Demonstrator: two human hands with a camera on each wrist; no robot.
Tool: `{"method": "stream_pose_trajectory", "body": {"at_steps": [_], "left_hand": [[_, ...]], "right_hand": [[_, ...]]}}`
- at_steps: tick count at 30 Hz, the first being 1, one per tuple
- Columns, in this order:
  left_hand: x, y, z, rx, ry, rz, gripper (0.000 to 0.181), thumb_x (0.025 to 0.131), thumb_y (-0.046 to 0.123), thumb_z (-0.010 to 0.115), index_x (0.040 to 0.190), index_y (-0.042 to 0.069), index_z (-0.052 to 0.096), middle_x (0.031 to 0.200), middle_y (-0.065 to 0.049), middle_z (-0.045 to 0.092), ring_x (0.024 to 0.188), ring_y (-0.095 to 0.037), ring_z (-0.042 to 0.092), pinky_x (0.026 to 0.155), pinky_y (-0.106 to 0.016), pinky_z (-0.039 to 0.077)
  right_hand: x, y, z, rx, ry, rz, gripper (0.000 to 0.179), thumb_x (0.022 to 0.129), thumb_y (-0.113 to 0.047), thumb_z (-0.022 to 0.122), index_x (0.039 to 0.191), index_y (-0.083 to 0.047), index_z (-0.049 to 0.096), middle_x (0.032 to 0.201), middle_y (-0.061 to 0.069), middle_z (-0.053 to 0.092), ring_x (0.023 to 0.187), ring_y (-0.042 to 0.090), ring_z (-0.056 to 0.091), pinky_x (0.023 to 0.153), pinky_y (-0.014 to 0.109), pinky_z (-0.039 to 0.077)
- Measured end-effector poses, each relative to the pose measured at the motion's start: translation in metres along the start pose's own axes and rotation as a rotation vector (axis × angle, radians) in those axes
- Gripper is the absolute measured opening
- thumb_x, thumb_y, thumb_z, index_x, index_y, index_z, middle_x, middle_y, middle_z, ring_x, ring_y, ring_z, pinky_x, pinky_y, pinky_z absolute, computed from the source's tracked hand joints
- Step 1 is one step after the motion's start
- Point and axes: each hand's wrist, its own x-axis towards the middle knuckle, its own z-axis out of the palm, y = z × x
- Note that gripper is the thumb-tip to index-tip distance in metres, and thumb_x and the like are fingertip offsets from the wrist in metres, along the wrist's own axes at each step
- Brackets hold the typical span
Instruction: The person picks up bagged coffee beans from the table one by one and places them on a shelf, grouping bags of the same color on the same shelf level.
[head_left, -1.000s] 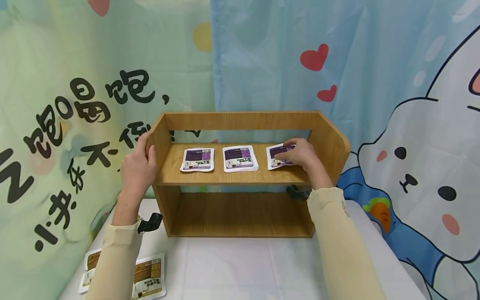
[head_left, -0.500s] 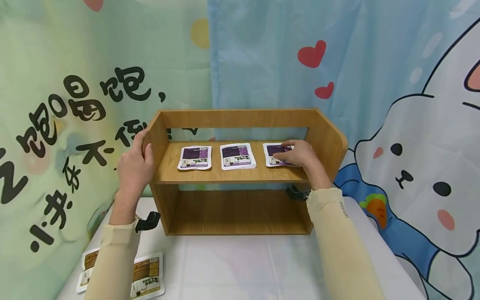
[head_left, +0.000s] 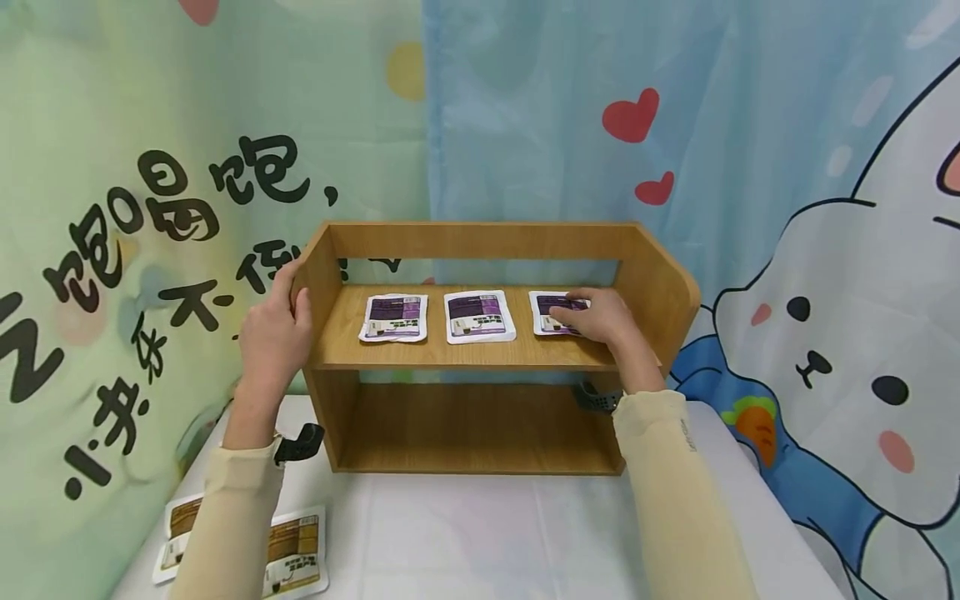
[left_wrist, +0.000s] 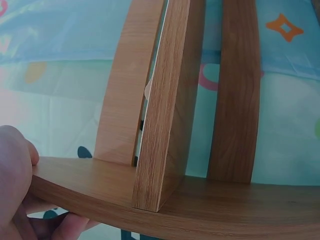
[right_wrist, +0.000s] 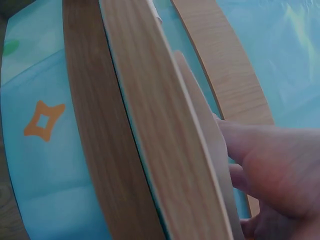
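Note:
On the upper board of a wooden shelf (head_left: 480,354) lie three flat white pouches with purple labels: a left pouch (head_left: 394,318), a middle pouch (head_left: 480,317) and a right pouch (head_left: 547,321). My left hand (head_left: 273,337) grips the shelf's left side panel (left_wrist: 90,185), the thumb on one face and the fingers bent round the other. At the right pouch, my right hand (head_left: 600,319) holds it by thumb and fingers, covering its right part. The right wrist view shows the right hand (right_wrist: 275,175) above the board's front edge (right_wrist: 165,125); the grip is only partly visible there.
Brown-labelled pouches (head_left: 296,554) lie on the white table (head_left: 480,533) at front left, partly behind the left sleeve (head_left: 225,525). Below the upper board is the shelf's lower compartment (head_left: 480,429). A printed curtain (head_left: 510,150) hangs close behind the shelf.
The right pouch has turned slightly and now lies straighter, in line with the others. My right hand stays on it, slightly lower at the wrist. The left hand keeps its hold.

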Motion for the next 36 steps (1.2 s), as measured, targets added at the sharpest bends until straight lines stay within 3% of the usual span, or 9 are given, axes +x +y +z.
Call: {"method": "stream_pose_trajectory", "body": {"at_steps": [7, 14, 18, 21, 27, 31, 36], "left_hand": [[0.000, 0.001, 0.001, 0.010, -0.008, -0.021, 0.041, 0.103, 0.024, 0.041, 0.144, 0.020, 0.042, 0.097, -0.024, 0.066, 0.055, -0.033, 0.053, 0.047, -0.039, 0.039], [-0.001, 0.003, -0.002, -0.003, -0.008, -0.022, 0.041, 0.103, 0.024, 0.041, 0.144, 0.019, 0.043, 0.098, -0.024, 0.066, 0.056, -0.033, 0.052, 0.047, -0.038, 0.039], [-0.003, 0.003, -0.003, 0.000, -0.001, -0.018, 0.041, 0.103, 0.023, 0.042, 0.144, 0.019, 0.044, 0.097, -0.025, 0.066, 0.056, -0.035, 0.054, 0.047, -0.040, 0.039], [-0.002, 0.004, -0.003, -0.001, 0.000, -0.016, 0.041, 0.103, 0.023, 0.042, 0.144, 0.019, 0.044, 0.100, -0.026, 0.066, 0.058, -0.036, 0.056, 0.048, -0.043, 0.042], [-0.002, 0.003, 0.000, -0.005, -0.012, -0.009, 0.040, 0.104, 0.024, 0.042, 0.143, 0.017, 0.043, 0.108, -0.026, 0.065, 0.060, -0.039, 0.058, 0.050, -0.047, 0.046], [-0.004, 0.001, 0.001, -0.018, -0.006, -0.014, 0.043, 0.103, 0.026, 0.044, 0.145, 0.019, 0.040, 0.105, -0.027, 0.065, 0.068, -0.042, 0.061, 0.053, -0.049, 0.046], [-0.013, -0.008, -0.005, -0.096, -0.023, -0.023, 0.053, 0.100, 0.033, 0.047, 0.150, 0.022, 0.033, 0.103, -0.025, 0.065, 0.074, -0.039, 0.062, 0.061, -0.048, 0.045]], "right_hand": [[-0.016, -0.009, -0.013, -0.126, 0.158, -0.131, 0.059, 0.095, -0.041, 0.057, 0.137, 0.000, 0.052, 0.132, 0.028, 0.048, 0.123, 0.044, 0.039, 0.099, 0.057, 0.033], [-0.052, -0.028, -0.050, -0.179, 0.444, -0.267, 0.038, 0.094, -0.027, 0.063, 0.125, -0.004, 0.063, 0.123, 0.023, 0.056, 0.112, 0.043, 0.049, 0.093, 0.059, 0.035], [-0.063, -0.023, -0.066, -0.169, 0.589, -0.307, 0.037, 0.093, -0.022, 0.064, 0.125, -0.004, 0.064, 0.123, 0.024, 0.057, 0.114, 0.043, 0.047, 0.094, 0.057, 0.035], [-0.066, -0.011, -0.072, -0.123, 0.645, -0.301, 0.042, 0.094, -0.021, 0.063, 0.132, -0.004, 0.059, 0.130, 0.024, 0.053, 0.123, 0.041, 0.041, 0.100, 0.056, 0.032], [-0.060, 0.023, -0.060, -0.014, 0.731, -0.272, 0.050, 0.095, -0.022, 0.061, 0.142, -0.010, 0.050, 0.139, 0.021, 0.046, 0.129, 0.038, 0.040, 0.103, 0.055, 0.033], [-0.049, 0.043, -0.042, 0.028, 0.812, -0.276, 0.048, 0.095, -0.023, 0.062, 0.141, -0.011, 0.052, 0.134, 0.018, 0.054, 0.119, 0.038, 0.052, 0.096, 0.053, 0.042], [-0.041, 0.056, -0.030, 0.050, 0.908, -0.267, 0.038, 0.097, -0.021, 0.058, 0.133, -0.009, 0.059, 0.123, 0.016, 0.064, 0.104, 0.038, 0.063, 0.085, 0.051, 0.050]]}}
